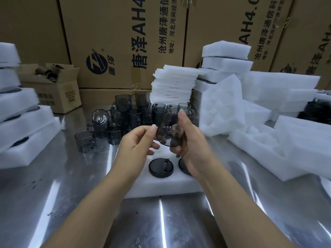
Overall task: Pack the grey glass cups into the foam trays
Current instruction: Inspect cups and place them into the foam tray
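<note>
Far left: stack of packed trays [19, 108], dark cups showing in the slots, so a good part is done. Small cardboard box [57, 90] behind them.

Centre-left on the steel table [53, 203]: a crowd of loose cups [129, 115], some stacked, one on its side. Plenty left to pack.

Centre: front tray [161, 188] lies under the hands. One seated cup [160, 167] is in its slot; a second seated cup [181, 165] beside it is half hidden by the right wrist. The rest of this tray is covered by the hands, can't tell how full it is.

Left hand [138, 145]: forearm reaching in from bottom left, fingers curled, thumb and fingertips seem to pinch the left edge of the held cup [168, 135].

Right hand [189, 140]: wrapped round the held cup's right side, one finger sticking up. The cup is tilted, base toward the camera, in the air above the front tray, not yet in a slot.

Right: empty trays [268, 149] piled up, foam sheets [172, 85] stacked behind. Judged early on this tray, mid-job overall.
</note>
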